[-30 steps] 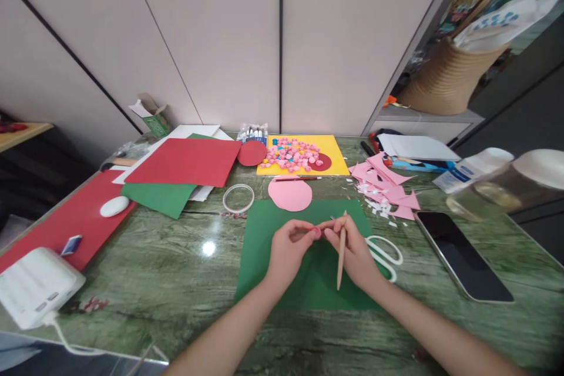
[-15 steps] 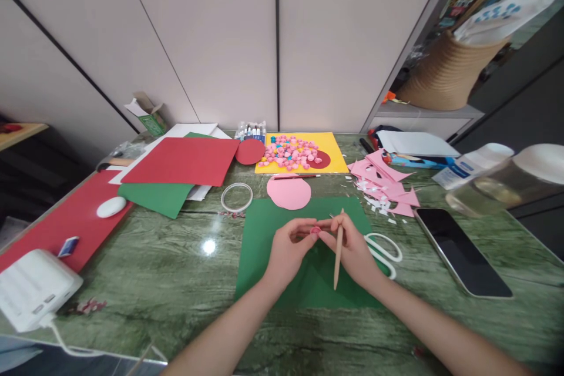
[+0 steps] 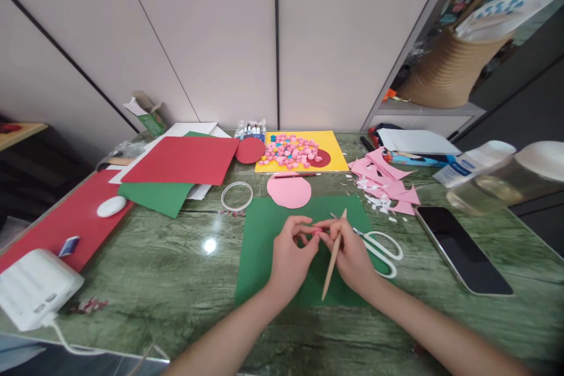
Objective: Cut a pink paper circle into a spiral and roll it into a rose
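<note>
Above the green paper sheet [image 3: 268, 270], my left hand [image 3: 289, 258] pinches a small pink curled paper piece [image 3: 316, 232] between thumb and fingers. My right hand [image 3: 356, 259] meets it there, its fingertips also on the piece. A pointed wooden stick [image 3: 331, 268] is held across my right fingers, slanting down toward me. White-handled scissors [image 3: 385, 273] lie beside my right hand, partly on the green sheet. Beyond the sheet is a pink paper disc [image 3: 288, 192] with a thin dark red pencil-like stick [image 3: 297, 175] at its far edge.
Many small pink curls [image 3: 291, 155] lie on yellow paper [image 3: 337, 147]. Pink scraps [image 3: 388, 185], a phone [image 3: 462, 249] and a bottle [image 3: 493, 188] are at right. Red sheets [image 3: 180, 158], a tape roll [image 3: 237, 196] and a white charger [image 3: 37, 288] are at left.
The wooden stick has tilted, its lower end swinging left and toward me. My right hand has turned slightly, and more of the scissors shows. Both hands stay together at the pink piece.
</note>
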Available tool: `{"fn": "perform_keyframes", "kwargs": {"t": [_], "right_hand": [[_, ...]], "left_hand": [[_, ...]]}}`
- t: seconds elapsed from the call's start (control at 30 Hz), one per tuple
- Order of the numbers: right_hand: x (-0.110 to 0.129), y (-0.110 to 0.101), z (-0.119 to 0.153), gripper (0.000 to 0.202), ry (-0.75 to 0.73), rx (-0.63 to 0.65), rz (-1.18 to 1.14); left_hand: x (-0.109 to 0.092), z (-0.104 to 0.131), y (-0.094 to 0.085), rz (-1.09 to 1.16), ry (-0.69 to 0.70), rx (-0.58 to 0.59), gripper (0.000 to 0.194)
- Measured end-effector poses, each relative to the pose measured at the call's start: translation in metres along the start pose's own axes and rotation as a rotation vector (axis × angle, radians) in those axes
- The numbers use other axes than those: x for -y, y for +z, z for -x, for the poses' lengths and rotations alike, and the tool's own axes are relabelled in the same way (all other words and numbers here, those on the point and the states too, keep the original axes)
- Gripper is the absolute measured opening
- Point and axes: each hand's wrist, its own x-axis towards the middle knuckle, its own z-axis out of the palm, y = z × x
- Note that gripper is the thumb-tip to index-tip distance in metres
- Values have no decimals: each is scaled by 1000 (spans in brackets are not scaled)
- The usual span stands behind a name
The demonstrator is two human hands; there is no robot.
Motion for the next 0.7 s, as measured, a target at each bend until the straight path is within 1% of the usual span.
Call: {"fn": "perform_keyframes", "kwargs": {"t": [0.17,0.3,0.37,0.43,0.5,0.6,0.7], "right_hand": [[1,2,2,21,-52,-28,18],[2,-1,-1,21,3,-10,-4],[2,-3,-3,21,53,26,-22],[2,-5,-4,20,97,56,-54],[1,-7,-5,20,120,58,-92],[-1,-8,-6,21,138,30,-141],[-3,-9,-8,23,157,18,-175]], "left_hand": [[-1,2,2,-29,16,-24,22],[-1,1,0,11,6,-17,22],[0,-1,-1,81,-20,14,18],[0,-4,-2,194,-77,63,15],[1,-6,-3,316,-141,106,16],[0,-8,-3,421,-186,118,22],[0,-8,-4,445,-180,115,26]]}}
